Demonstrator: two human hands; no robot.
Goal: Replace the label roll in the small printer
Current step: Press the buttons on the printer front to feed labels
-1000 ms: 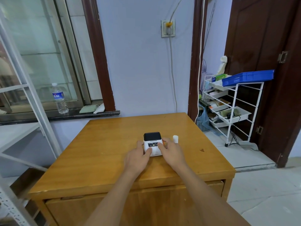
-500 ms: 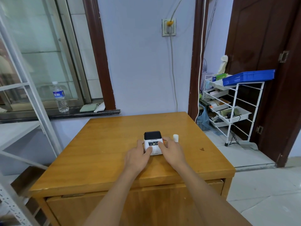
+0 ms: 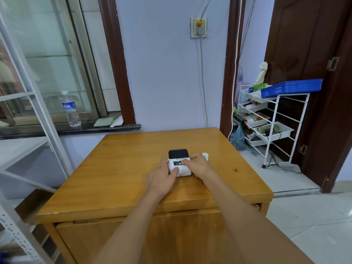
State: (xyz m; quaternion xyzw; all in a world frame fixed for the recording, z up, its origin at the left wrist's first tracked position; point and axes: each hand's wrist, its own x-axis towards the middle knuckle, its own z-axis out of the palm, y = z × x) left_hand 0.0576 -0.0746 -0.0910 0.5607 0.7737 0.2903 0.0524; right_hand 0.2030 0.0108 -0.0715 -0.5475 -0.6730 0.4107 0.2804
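A small white printer point(image 3: 179, 156) with a black lid sits near the middle of the wooden table point(image 3: 118, 168), its lid down. My left hand point(image 3: 162, 178) clasps its left side, thumb lying on the white front panel. My right hand point(image 3: 200, 166) grips the right side, with its thumb pressed on the dark control strip. A small white label roll point(image 3: 205, 155) stands upright on the table just right of my right hand, partly hidden by my fingers.
A white wire rack point(image 3: 272, 119) with trays and a blue basket point(image 3: 291, 88) stands to the right by a dark door. A water bottle point(image 3: 70, 109) is on the window sill at the left. A white metal shelf frame point(image 3: 43, 119) borders the table's left side.
My right thumb has slid left onto the printer's dark control strip. Both hands stay on the printer, which has not moved.
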